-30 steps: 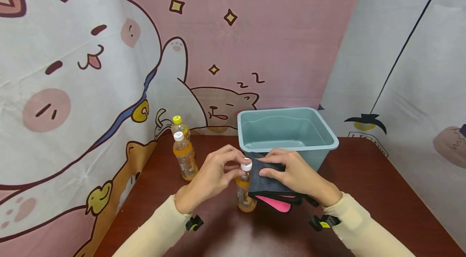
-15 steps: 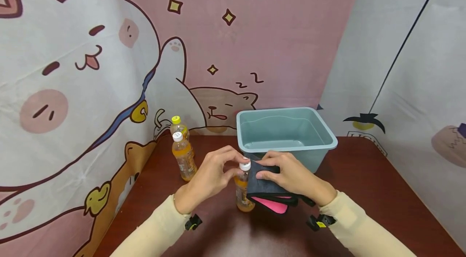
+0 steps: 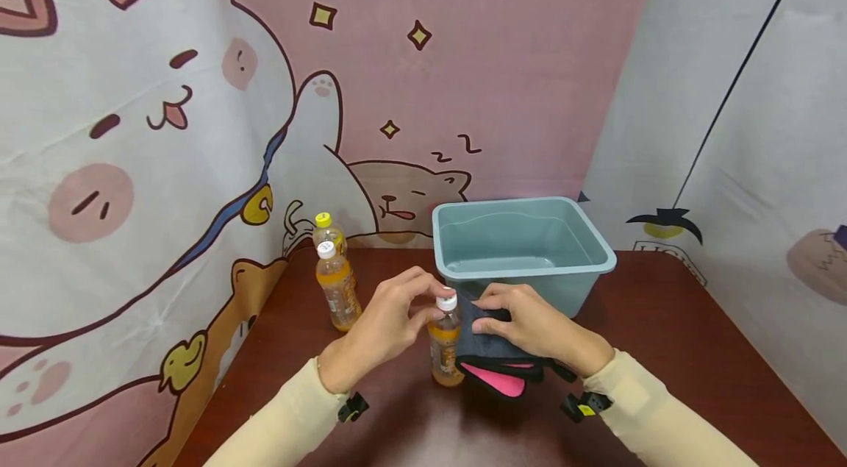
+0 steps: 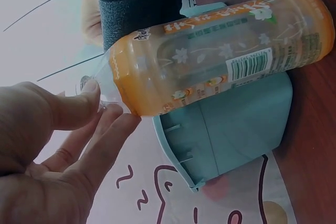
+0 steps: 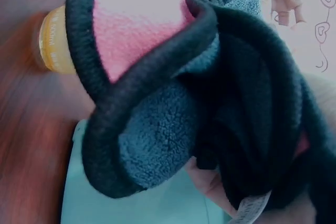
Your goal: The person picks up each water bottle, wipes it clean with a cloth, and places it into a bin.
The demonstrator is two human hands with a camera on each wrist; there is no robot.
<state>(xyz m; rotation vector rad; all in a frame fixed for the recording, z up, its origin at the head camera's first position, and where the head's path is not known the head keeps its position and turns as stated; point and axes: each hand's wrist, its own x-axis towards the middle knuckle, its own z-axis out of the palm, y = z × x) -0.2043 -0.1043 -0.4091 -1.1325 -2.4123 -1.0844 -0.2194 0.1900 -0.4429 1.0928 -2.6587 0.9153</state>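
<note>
Relation that matters, my read: cloth edge vs bottle side. Bottle [image 3: 444, 355] is between the two hands, looks to be standing upright on the table [image 3: 384, 415], long axis vertical; the left wrist view shows it sideways, but so is the bin there. It runs down from the left fingers, so left hand [image 3: 393, 321] is the nearer one, already on it. Right hand [image 3: 534, 321] is just to the right, cloth [image 3: 481, 340] in between. Cloth edge sits right at the bottle's right side around neck and shoulder; can't tell if it actually touches. Fingers: left is a narrow pinch at the top, index fingertip on the white cap [image 3: 447, 302], thumb lower by cap/neck, other fingers bent and partly hidden. Right has no free gap: thumb on the cloth's grey face, fingers mostly hidden by it, cloth held folded with the pink side and dark edging hanging loose below. Right wrist view has the folds filling most of it, bottle base peeking past. Bin [image 3: 574, 289] is just behind, to the right. Two more bottles, white-capped [image 3: 339, 296] and yellow-capped [image 3: 336, 237], stand off to the left, apart from both hands.
</note>
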